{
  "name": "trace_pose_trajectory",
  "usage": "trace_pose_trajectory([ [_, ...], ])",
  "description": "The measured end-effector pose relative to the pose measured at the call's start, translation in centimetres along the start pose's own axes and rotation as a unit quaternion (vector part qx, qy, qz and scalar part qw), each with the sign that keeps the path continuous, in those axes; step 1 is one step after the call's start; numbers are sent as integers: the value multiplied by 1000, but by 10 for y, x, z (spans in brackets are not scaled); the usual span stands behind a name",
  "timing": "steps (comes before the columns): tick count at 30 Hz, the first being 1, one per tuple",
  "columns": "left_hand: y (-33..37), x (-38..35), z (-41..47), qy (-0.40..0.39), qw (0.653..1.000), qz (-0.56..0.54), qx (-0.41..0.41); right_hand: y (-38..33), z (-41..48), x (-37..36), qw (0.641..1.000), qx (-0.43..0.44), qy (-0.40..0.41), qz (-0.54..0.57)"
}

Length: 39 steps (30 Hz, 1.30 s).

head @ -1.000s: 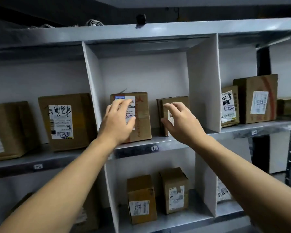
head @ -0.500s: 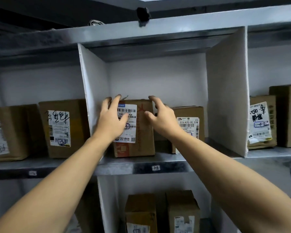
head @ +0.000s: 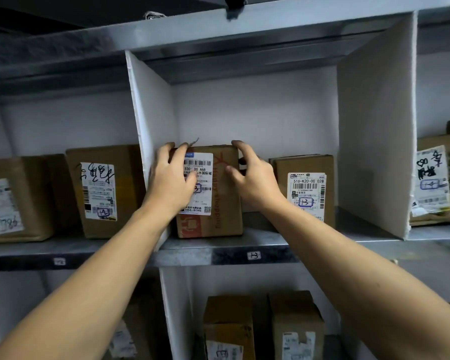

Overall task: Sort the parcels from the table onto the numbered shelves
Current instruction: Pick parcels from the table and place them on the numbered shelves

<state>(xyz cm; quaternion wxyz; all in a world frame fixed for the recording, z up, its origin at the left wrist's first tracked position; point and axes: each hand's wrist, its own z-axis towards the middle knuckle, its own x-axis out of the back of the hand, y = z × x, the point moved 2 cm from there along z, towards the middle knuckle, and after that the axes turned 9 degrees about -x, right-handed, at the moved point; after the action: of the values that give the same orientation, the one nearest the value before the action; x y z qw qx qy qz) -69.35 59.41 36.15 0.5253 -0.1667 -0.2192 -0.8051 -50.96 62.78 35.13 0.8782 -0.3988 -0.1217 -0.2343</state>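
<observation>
A brown cardboard parcel with a white barcode label and orange print stands upright on the grey shelf, in the middle compartment tagged with a small number label. My left hand grips its top left corner, fingers curled over the top edge and thumb across the label. My right hand grips its top right corner the same way. A second labelled parcel stands just to the right in the same compartment.
White divider panels wall the compartment on both sides. Labelled parcels stand in the left compartment, another parcel in the right one. Two small boxes sit on the shelf below.
The view has closed in on the shelf. My right hand left the right parcel and came to the left parcel's top right corner; my left hand slid to its top left corner.
</observation>
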Motion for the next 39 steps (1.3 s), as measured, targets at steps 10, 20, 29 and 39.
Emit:
trace_pose_trajectory([
  [10,45,9,5,87,988,3,-129,-4,-21,54,979,93,95,-152],
  [20,121,-42,4,13,974,-79,-213,67,-27,134,974,-6,130,-187],
  [29,131,-95,8,-96,982,-126,-102,94,-28,138,990,-99,56,-80],
  [39,138,-98,-3,-51,978,-180,-91,98,-33,131,994,-84,73,2],
])
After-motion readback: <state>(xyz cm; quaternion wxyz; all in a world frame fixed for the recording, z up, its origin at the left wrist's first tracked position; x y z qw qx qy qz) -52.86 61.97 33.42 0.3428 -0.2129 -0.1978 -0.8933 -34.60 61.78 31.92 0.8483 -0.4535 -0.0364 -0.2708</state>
